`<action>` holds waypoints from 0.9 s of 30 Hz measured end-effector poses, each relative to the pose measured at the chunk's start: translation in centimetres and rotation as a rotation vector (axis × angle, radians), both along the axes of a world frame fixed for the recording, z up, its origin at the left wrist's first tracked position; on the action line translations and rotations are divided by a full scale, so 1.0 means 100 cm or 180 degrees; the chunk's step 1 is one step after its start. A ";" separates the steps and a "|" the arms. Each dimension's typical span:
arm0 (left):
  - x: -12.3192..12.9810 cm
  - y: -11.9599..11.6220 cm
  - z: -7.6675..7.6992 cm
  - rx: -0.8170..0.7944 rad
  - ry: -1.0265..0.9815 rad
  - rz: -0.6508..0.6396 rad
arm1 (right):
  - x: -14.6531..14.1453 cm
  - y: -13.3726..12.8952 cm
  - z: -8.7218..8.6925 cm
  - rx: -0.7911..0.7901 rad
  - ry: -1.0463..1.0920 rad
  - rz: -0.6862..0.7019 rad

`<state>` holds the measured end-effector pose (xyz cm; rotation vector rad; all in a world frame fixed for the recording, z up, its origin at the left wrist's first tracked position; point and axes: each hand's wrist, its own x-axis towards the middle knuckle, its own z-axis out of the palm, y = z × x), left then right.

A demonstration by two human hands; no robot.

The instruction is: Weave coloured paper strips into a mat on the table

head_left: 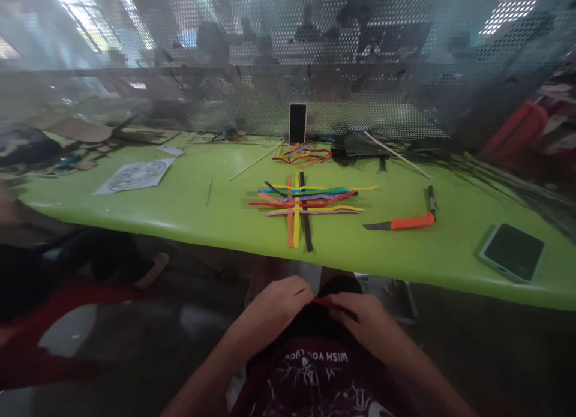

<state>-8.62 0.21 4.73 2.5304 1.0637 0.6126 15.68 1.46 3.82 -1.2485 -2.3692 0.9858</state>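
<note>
Just in front of my body, below the table's front edge, my left hand (288,298) and my right hand (360,312) hold a thin red strip (333,306) stretched between them. The fingers of both hands are closed on it. On the green table (216,225) ahead lie crossed coloured strips (297,201): orange, yellow and black ones run front to back, with several others laid sideways across them. Behind these is a loose heap of red, orange and yellow strips (303,155).
An orange-handled knife (411,221) lies right of the strips, and a phone (513,252) near the right front edge. Another phone (297,123) stands upright at the mesh. A drawn paper (137,175) and thin sticks lie leftward. A person sits at far left.
</note>
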 end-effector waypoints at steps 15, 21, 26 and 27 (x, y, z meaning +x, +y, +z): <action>-0.051 0.097 0.023 0.1006 -0.1361 0.0962 | 0.044 0.050 0.050 -0.1383 0.0930 -0.1686; -0.053 0.109 0.000 0.0698 -0.1470 0.0942 | 0.047 0.057 0.053 -0.0955 0.0627 -0.1709; -0.061 0.103 0.001 0.0526 -0.1897 0.1286 | 0.027 0.095 0.081 -0.0666 0.0837 -0.1622; -0.062 0.102 0.001 0.0428 -0.1966 0.1320 | 0.023 0.103 0.087 -0.0608 0.0976 -0.1632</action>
